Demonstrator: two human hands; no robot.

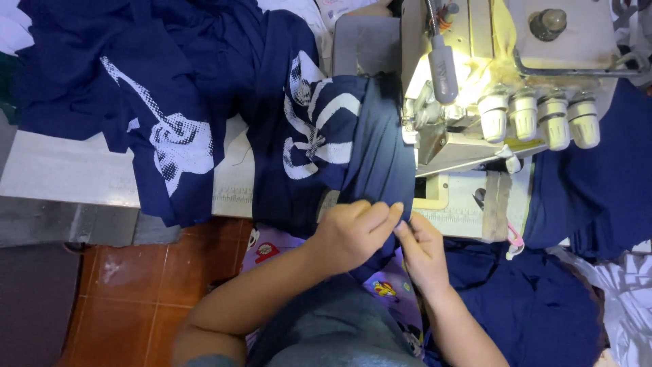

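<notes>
I look down at my two hands, and both meet at the near end of the dark navy ribbed fabric strip [380, 136], which lies on the pale work surface [61, 170] and hangs over its front edge. The long axis of this strip runs almost straight away from me, from my fingers up to the presser foot area of the cream-coloured overlock sewing machine [475, 102], so the strip lies directly ahead of the hands and a little above them in the picture. My left hand [353, 234] is closed narrow, thumb against fingers, pinching the edge of the strip from the left side; my right hand [421, 248] is also closed narrow and pinches the same edge from the right, just beside the left hand, the fingertips nearly touching. Both hands are equally near to the strip end; the right one is nearer to the machine. Under the strip and to its left lies the navy knit garment with a white printed pattern [305, 136], touching it. A second navy piece with white print [176, 143] lies well apart on the left.
</notes>
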